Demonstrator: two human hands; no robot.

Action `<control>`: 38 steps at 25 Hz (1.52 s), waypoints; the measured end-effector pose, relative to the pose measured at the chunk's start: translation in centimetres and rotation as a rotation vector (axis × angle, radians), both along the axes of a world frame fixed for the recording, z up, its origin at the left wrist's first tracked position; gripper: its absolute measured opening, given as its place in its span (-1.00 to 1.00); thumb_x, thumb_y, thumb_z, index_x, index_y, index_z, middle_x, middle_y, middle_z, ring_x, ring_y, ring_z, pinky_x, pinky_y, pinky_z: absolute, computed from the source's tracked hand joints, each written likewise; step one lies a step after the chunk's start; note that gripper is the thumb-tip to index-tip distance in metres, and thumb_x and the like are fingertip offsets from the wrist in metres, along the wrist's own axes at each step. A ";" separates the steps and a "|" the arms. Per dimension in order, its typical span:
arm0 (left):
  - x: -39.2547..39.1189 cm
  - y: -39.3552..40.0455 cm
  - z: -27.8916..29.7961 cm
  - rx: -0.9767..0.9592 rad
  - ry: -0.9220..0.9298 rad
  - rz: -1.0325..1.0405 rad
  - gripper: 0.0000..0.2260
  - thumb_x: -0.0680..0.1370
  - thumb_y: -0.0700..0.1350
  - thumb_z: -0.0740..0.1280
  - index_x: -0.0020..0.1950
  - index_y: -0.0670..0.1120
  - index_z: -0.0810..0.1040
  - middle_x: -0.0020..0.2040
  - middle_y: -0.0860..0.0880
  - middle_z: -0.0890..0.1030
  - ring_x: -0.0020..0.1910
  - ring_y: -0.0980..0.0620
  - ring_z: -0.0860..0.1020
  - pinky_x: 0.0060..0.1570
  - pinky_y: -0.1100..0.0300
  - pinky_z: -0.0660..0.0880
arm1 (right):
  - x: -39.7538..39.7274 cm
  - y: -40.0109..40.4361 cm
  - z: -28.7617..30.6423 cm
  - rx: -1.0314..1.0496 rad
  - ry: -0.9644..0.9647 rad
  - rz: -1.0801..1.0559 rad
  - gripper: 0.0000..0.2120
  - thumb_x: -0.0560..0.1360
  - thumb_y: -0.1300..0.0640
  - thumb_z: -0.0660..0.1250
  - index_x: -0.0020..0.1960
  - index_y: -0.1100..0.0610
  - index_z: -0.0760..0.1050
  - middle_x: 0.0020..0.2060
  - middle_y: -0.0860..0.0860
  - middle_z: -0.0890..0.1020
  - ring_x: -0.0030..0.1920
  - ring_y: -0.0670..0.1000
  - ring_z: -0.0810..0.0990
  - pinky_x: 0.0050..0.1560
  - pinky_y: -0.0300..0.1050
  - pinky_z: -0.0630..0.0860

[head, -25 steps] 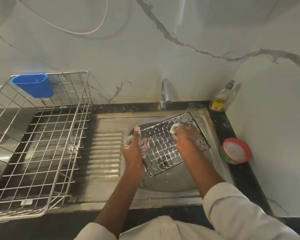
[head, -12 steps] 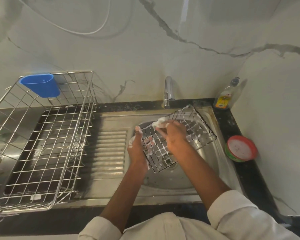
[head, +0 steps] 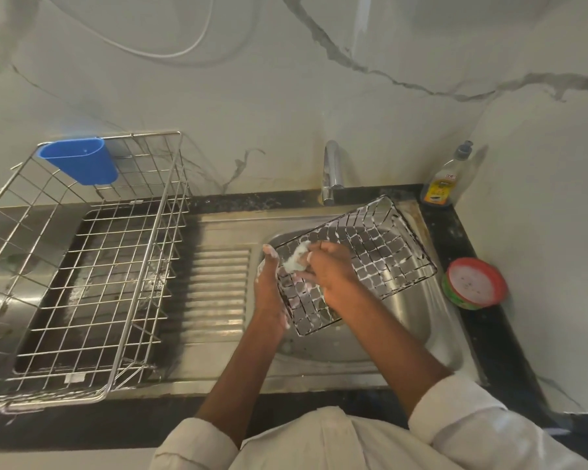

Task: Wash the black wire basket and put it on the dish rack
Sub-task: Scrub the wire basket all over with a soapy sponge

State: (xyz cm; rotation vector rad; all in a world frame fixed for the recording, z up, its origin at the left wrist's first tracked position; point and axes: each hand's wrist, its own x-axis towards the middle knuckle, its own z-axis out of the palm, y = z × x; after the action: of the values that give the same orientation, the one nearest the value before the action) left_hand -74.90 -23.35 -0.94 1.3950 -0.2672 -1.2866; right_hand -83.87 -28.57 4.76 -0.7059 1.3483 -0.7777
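Note:
The black wire basket (head: 377, 249) is held tilted over the steel sink (head: 431, 320), its mesh coated with white foam. My left hand (head: 269, 286) grips the basket's left edge, thumb up. My right hand (head: 330, 269) holds a soapy white scrubber (head: 296, 259) and presses it on the basket's near-left part. The steel wire dish rack (head: 92, 266) stands on the left of the counter, with nothing on its grid.
A blue plastic cup (head: 82, 164) hangs on the rack's back rim. The tap (head: 331, 171) rises behind the sink. A dish soap bottle (head: 445, 181) stands at the back right corner. A round red-rimmed soap tub (head: 474, 283) sits right of the sink. The ribbed drainboard (head: 218, 290) lies between rack and sink.
My right hand with the scrubber has slid from the basket's upper middle towards its left edge, close to my left hand. The basket has tilted a little more to the right.

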 end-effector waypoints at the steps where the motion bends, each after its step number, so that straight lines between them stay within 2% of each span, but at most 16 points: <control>1: 0.0 0.1 0.1 0.006 0.000 -0.012 -0.36 0.45 0.53 0.28 0.31 0.12 0.65 0.19 -0.11 0.76 0.18 -0.20 0.72 0.02 -0.07 0.67 | 0.0 0.0 -0.5 -0.028 0.061 0.024 -0.74 0.50 0.51 0.32 -0.11 0.15 0.54 0.08 0.20 0.64 0.03 0.17 0.68 -0.01 0.08 0.69; 4: 0.2 0.2 -0.1 -0.012 -0.010 -0.055 -0.37 0.55 0.49 0.19 0.27 0.03 0.67 0.10 -0.10 0.77 0.03 -0.09 0.75 -0.10 0.08 0.60 | 0.3 -0.1 -1.5 -0.140 0.192 0.174 -0.79 0.48 0.45 0.38 0.00 0.18 0.62 0.08 0.13 0.68 0.00 0.11 0.70 -0.09 -0.02 0.70; 7: 0.2 0.2 0.5 -0.012 0.044 -0.059 -0.49 0.65 0.39 0.14 0.08 0.01 0.65 -0.18 -0.05 0.74 -0.33 0.05 0.69 -0.32 0.22 0.59 | 0.3 0.0 -2.1 -0.481 0.739 0.331 -0.83 0.43 0.33 0.41 -0.05 0.15 0.70 -0.16 0.06 0.73 -0.18 0.03 0.68 -0.25 -0.15 0.57; 9: 0.2 0.2 0.4 -0.011 0.069 -0.069 -0.46 0.57 0.44 0.19 0.11 0.02 0.65 -0.13 -0.04 0.76 -0.24 0.01 0.72 -0.25 0.18 0.61 | 0.1 0.0 -2.2 -0.560 0.839 0.510 -0.88 0.47 0.31 0.40 -0.06 0.18 0.70 -0.19 0.10 0.71 -0.24 0.01 0.60 -0.29 -0.23 0.44; 12: 0.2 0.3 0.4 0.022 0.033 -0.058 -0.24 0.31 0.58 0.26 0.31 0.12 0.59 0.21 -0.08 0.73 0.18 -0.12 0.71 0.02 0.02 0.59 | -0.5 -0.1 -2.4 -0.562 1.033 0.771 -0.77 0.49 0.23 0.46 0.15 0.15 0.66 0.02 0.14 0.70 -0.07 0.08 0.65 -0.03 -0.09 0.60; 14: 0.2 0.2 0.4 0.002 0.016 -0.058 -0.26 0.34 0.57 0.30 0.37 0.15 0.57 0.27 -0.08 0.72 0.23 -0.14 0.71 0.07 -0.02 0.61 | -1.3 -0.1 -2.1 -0.548 1.162 0.742 -0.70 0.49 0.18 0.48 0.21 0.15 0.59 0.07 0.12 0.67 0.05 0.14 0.64 -0.01 -0.04 0.58; 17: 0.2 0.3 0.5 -0.009 -0.004 -0.067 -0.29 0.35 0.53 0.39 0.33 0.12 0.60 0.19 -0.09 0.76 0.20 -0.20 0.73 0.15 -0.12 0.66 | -2.8 -1.0 -1.7 -0.476 1.232 0.491 -0.69 0.49 0.18 0.47 0.20 0.12 0.52 0.03 0.08 0.66 0.01 0.10 0.64 -0.14 -0.07 0.56; 19: 0.3 0.4 0.2 -0.008 -0.019 -0.066 -0.20 0.28 0.57 0.45 0.35 0.11 0.60 0.19 -0.08 0.76 0.22 -0.17 0.72 0.21 -0.19 0.65 | -4.7 -2.0 -1.6 -0.449 1.270 0.283 -0.73 0.50 0.21 0.45 0.18 0.10 0.55 0.00 0.07 0.67 -0.02 0.08 0.63 -0.19 -0.10 0.49; 21: 0.3 0.5 0.1 -0.015 -0.030 -0.072 -0.22 0.29 0.56 0.46 0.35 0.11 0.60 0.20 -0.07 0.76 0.22 -0.15 0.72 0.17 -0.16 0.66 | -5.7 -2.7 -1.9 -0.434 1.317 0.221 -0.78 0.51 0.25 0.42 0.14 0.09 0.62 0.00 0.07 0.68 0.00 0.09 0.64 -0.18 -0.12 0.44; 25: -0.5 0.1 1.1 -0.009 -0.008 -0.066 -0.47 0.48 0.40 0.39 0.31 0.11 0.61 0.19 0.06 0.72 0.22 0.02 0.66 0.07 0.01 0.59 | -2.1 -0.6 -3.8 -0.649 1.124 0.480 -0.88 0.55 0.24 0.37 -0.04 0.10 0.67 -0.23 -0.02 0.64 -0.30 -0.09 0.55 -0.29 -0.28 0.43; 28: -0.5 0.0 1.1 -0.023 -0.025 -0.067 -0.36 0.41 0.39 0.43 0.38 0.07 0.61 0.25 0.03 0.72 0.27 0.02 0.65 0.12 -0.02 0.62 | -1.4 -0.3 -5.1 -0.745 0.972 0.598 -0.84 0.55 0.25 0.34 -0.16 0.18 0.66 -0.29 -0.04 0.52 -0.34 -0.08 0.46 -0.19 -0.15 0.53; 30: -0.3 -0.1 0.8 -0.044 -0.033 -0.080 -0.35 0.43 0.39 0.46 0.39 0.03 0.62 0.24 -0.04 0.74 0.24 -0.05 0.70 0.07 -0.03 0.68 | -2.3 -1.1 -5.4 -0.732 0.976 0.489 -0.87 0.54 0.20 0.36 -0.14 0.15 0.66 -0.22 -0.03 0.56 -0.27 -0.06 0.52 -0.16 -0.14 0.55; 32: -0.3 -0.1 0.8 -0.047 -0.039 -0.085 -0.36 0.44 0.38 0.44 0.39 0.02 0.61 0.18 -0.05 0.76 0.23 -0.06 0.71 0.16 -0.11 0.67 | -3.2 -1.1 -5.3 -0.695 1.000 0.319 -0.90 0.51 0.18 0.39 -0.18 0.13 0.61 -0.22 -0.03 0.58 -0.27 -0.06 0.52 -0.28 -0.20 0.44; 34: -0.1 -0.3 0.7 -0.039 -0.054 -0.082 -0.36 0.42 0.39 0.43 0.39 0.06 0.58 0.17 -0.07 0.77 0.25 -0.06 0.70 0.20 -0.16 0.65 | -4.3 -1.4 -4.9 -0.550 0.850 0.047 -0.89 0.46 0.21 0.43 -0.23 0.12 0.55 -0.30 -0.02 0.61 -0.35 -0.08 0.54 -0.39 -0.24 0.40; 36: 0.2 -0.3 0.5 -0.032 -0.047 -0.069 -0.38 0.42 0.39 0.43 0.37 0.09 0.57 0.19 -0.07 0.76 0.27 -0.08 0.68 0.20 -0.16 0.65 | -5.8 -2.1 -4.5 -0.387 0.649 -0.206 -0.88 0.40 0.24 0.45 -0.25 0.16 0.52 -0.30 0.09 0.67 -0.33 0.01 0.65 -0.40 -0.07 0.56; 38: 0.3 -0.3 0.5 -0.022 -0.034 -0.055 -0.43 0.44 0.39 0.43 0.34 0.11 0.57 0.20 -0.06 0.75 0.28 -0.09 0.67 0.17 -0.13 0.66 | -6.7 -2.7 -4.3 -0.349 0.582 -0.252 -0.90 0.37 0.28 0.43 -0.20 0.22 0.51 -0.26 0.11 0.67 -0.23 0.11 0.72 -0.28 0.12 0.68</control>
State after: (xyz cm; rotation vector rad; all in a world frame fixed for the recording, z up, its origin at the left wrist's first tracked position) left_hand -74.59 -23.65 -0.43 1.4000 -0.3437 -1.3017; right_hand -90.57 -31.23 0.44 -1.1086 1.8740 -1.0755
